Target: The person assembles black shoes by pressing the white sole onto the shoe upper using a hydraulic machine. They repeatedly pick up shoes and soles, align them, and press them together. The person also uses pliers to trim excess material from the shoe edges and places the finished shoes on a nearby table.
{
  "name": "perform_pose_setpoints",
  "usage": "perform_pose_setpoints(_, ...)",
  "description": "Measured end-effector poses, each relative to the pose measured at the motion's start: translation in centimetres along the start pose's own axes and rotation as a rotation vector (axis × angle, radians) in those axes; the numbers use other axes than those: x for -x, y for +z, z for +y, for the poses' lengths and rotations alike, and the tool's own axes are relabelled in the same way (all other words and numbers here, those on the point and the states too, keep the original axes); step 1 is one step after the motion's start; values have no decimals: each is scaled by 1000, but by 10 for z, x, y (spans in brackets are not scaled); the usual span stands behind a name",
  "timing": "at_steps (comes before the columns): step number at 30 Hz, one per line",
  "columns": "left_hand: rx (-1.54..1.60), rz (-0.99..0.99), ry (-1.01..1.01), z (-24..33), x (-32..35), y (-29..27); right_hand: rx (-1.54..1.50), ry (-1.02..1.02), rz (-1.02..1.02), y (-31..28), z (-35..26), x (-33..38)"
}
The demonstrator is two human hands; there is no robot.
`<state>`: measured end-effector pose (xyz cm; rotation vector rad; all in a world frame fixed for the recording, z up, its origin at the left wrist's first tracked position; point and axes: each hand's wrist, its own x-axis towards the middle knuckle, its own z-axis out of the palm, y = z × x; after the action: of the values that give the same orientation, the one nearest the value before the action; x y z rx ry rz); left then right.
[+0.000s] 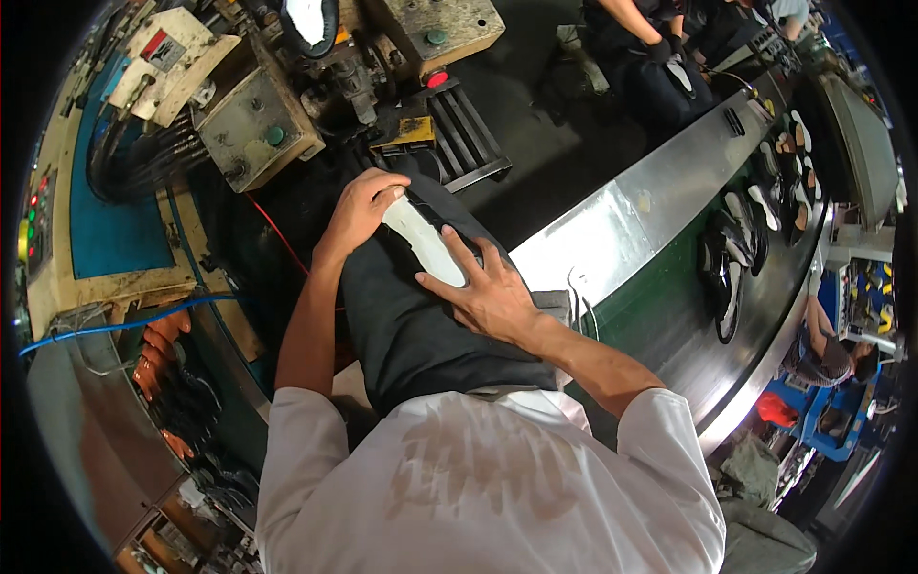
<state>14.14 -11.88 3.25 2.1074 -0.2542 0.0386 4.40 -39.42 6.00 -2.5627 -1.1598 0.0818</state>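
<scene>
Two hands on one white insole point(424, 241) lying on my dark apron lap. Left hand point(361, 209) grips its far end, right hand point(486, 290) presses it flat, fingers spread. I judge handling barely begun; press machine point(258, 120) ahead untouched, shoes point(727, 268) wait on conveyor point(612, 220).

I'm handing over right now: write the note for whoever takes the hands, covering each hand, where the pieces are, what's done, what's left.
Left hand: grip on the far end of the white sole piece, which lies on the dark apron over the lap.
Right hand: flat, fingers spread, pressing the near end of it.
Press machine stands ahead; conveyor at right carries dark shoes.
Done: the piece is on the lap.
Left: it is not yet on the machine or the conveyor.
</scene>
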Motion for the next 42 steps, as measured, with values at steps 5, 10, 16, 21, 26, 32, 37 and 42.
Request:
perform_pose_setpoints(5, -36, -93, -63, -21, 2, -10, -7, -44, -45, -5, 11, -6)
perform_pose_setpoints(10, 70, -93, -49, -24, 11, -9, 8, -51, -41, 0, 13, -4)
perform_pose_setpoints(16, 1009, 391, -440, -26, 42, 63, -212, 119, 79, 23, -17, 1)
perform_pose_setpoints(21, 1147, 347, -442, 17, 39, 73, -1301, 602, 95, 15, 33, -34)
perform_pose_setpoints(26, 1489, 222, -457, 10, 51, 96, -1706, 691, 44, 38, 72, -77)
perform_pose_setpoints(32, 890, 308, -474, 25, 64, 110, -1077, 590, 190, 72, 57, -66)
perform_pose_setpoints(37, 816, 295, -505, 34, 56, 111, -816, 558, 218, 35, 43, -74)
perform_pose_setpoints(42, 926, 440, -495, 34, 44, 108, -721, 474, 117, 23, 24, -39)
